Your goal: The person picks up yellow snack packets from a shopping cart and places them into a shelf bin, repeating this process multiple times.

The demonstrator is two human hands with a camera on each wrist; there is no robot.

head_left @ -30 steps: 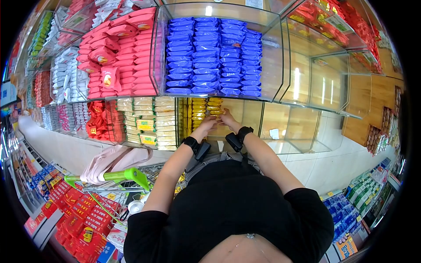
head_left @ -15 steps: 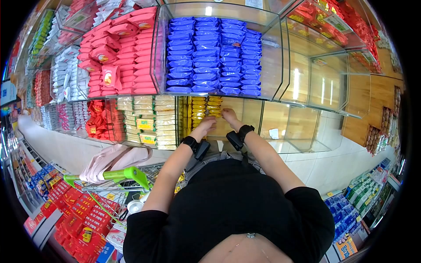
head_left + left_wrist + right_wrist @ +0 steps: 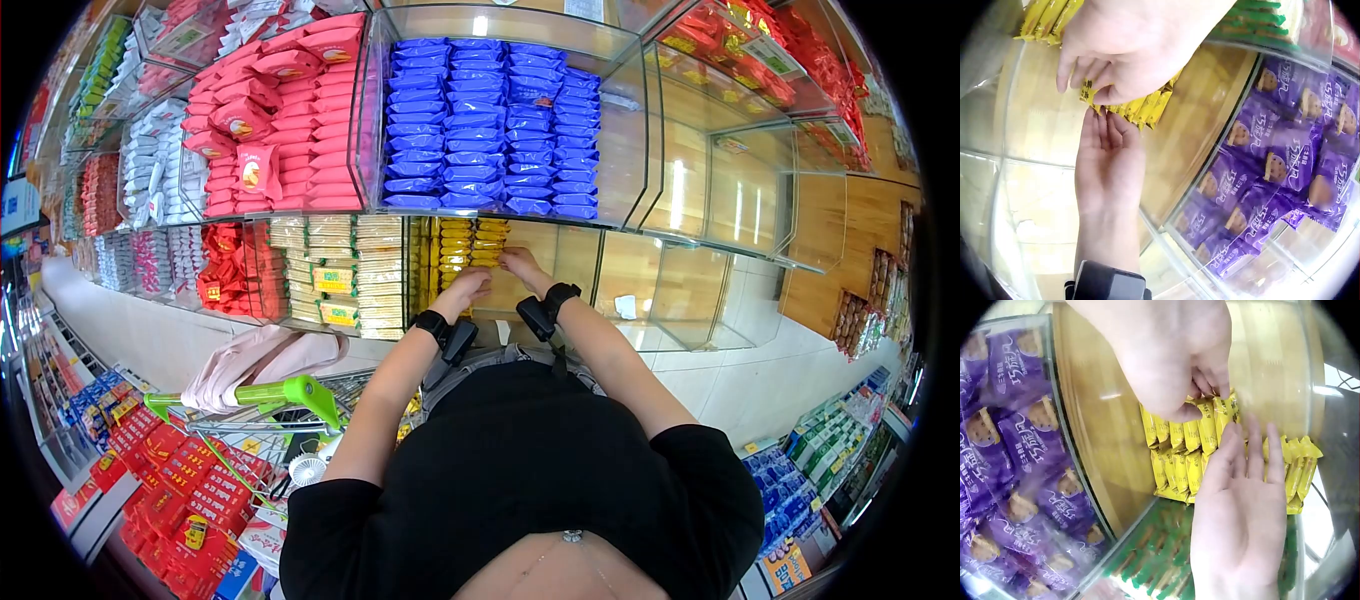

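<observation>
Yellow wrapped snack packets [image 3: 1175, 434] stand in neat rows in a clear-walled bin, with both hands at the near row. My right hand [image 3: 1175, 356] has its fingers curled over the end of that row and pinches a yellow packet between thumb and fingertips. Palm turned up, my left hand [image 3: 1241, 528] lies along the packets, its fingers nearly straight. In the left wrist view, the left hand [image 3: 1129, 50] hides part of the row, and the right hand [image 3: 1110, 162] reaches in from below. The head view shows both hands under the shelf edge.
Blue-purple packets [image 3: 475, 125] fill the bin above, beside pink packets [image 3: 330, 120]. Left of the yellow rows are cream-and-green packets [image 3: 378, 270]. Glass dividers [image 3: 598, 265] stand right of the hands. A cart with a green handle [image 3: 290, 390] is at lower left, a pink cloth over it.
The right hand has drawn slightly away from the left hand, and its fingers now curl at the packets. The left hand stays nearly in place.
</observation>
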